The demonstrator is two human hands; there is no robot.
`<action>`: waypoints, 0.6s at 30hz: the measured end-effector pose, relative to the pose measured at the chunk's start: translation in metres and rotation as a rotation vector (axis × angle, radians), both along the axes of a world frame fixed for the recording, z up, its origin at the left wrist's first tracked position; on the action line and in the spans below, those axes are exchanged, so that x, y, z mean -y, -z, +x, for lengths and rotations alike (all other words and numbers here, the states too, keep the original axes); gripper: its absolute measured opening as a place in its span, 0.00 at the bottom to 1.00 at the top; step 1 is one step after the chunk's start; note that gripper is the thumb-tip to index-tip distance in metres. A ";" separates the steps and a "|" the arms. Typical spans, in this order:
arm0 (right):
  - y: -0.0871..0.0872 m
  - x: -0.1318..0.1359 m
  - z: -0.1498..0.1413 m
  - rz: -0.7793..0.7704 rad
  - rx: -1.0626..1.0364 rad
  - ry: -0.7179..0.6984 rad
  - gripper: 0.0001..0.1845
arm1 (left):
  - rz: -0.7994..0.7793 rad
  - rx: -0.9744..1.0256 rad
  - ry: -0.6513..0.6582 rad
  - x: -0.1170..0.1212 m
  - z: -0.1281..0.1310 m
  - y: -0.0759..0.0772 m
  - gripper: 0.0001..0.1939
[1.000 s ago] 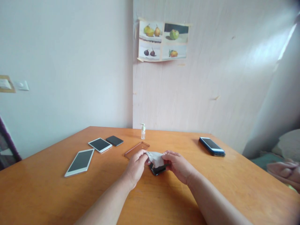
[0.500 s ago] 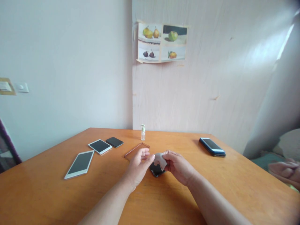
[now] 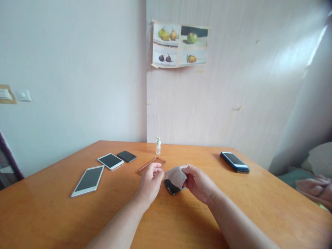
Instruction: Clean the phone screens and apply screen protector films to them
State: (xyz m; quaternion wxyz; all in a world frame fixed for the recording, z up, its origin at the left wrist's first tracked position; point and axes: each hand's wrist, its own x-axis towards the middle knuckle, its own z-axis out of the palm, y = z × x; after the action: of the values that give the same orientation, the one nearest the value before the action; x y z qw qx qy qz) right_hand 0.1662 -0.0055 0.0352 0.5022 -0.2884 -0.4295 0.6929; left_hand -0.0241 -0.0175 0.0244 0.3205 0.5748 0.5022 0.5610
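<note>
My right hand [image 3: 198, 181] pinches a thin grey cloth [image 3: 176, 175] at its right edge. The cloth spreads over the far part of a black phone [image 3: 172, 187] lying on the table, leaving its near end uncovered. Just left of the phone, my left hand [image 3: 151, 181] holds nothing, its fingers loosely bent and apart from the cloth. A reddish, clear-centred phone case [image 3: 145, 169] lies beyond my left hand, which partly hides it. Behind these stands a small pump bottle [image 3: 158, 147] with clear liquid.
Left on the wooden table [image 3: 52, 214] lie a white tablet [image 3: 88, 181], a smaller white device [image 3: 110, 161] and a black phone-like device [image 3: 127, 156]. A stack of phones [image 3: 234, 162] sits at right. Another person's hands [image 3: 315, 188] show at the right edge.
My left hand has drawn back left, away from the cloth. The cloth, bunched up before, now hangs spread out over the phone from my right hand.
</note>
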 end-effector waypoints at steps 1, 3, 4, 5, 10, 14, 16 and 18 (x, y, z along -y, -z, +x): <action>0.001 0.000 -0.001 0.010 -0.002 -0.012 0.08 | -0.008 0.013 0.061 0.003 0.002 -0.003 0.18; 0.001 0.001 -0.001 0.024 -0.009 -0.040 0.09 | -0.040 0.014 0.235 0.008 0.006 -0.007 0.18; 0.001 0.002 -0.002 0.025 -0.011 -0.051 0.09 | -0.053 0.005 0.319 0.011 0.008 -0.008 0.16; 0.001 0.002 -0.002 0.023 -0.014 -0.056 0.09 | -0.064 -0.004 0.381 0.013 0.009 -0.009 0.13; 0.003 0.002 -0.003 -0.008 0.046 0.009 0.11 | -0.137 0.058 0.394 0.016 0.010 -0.013 0.11; 0.005 -0.002 -0.003 0.007 0.289 0.228 0.11 | -0.206 0.153 0.413 0.014 0.006 -0.015 0.12; 0.002 -0.001 -0.003 0.074 0.356 0.363 0.11 | -0.216 0.148 0.379 0.014 0.005 -0.016 0.12; -0.004 0.003 -0.004 0.150 0.366 0.414 0.10 | -0.227 0.134 0.353 0.014 0.005 -0.016 0.11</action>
State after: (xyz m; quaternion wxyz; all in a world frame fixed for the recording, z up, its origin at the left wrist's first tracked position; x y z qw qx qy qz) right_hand 0.1626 -0.0087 0.0388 0.5671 -0.4520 -0.4952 0.4785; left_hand -0.0195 -0.0316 0.0405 0.5091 0.5755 0.4312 0.4730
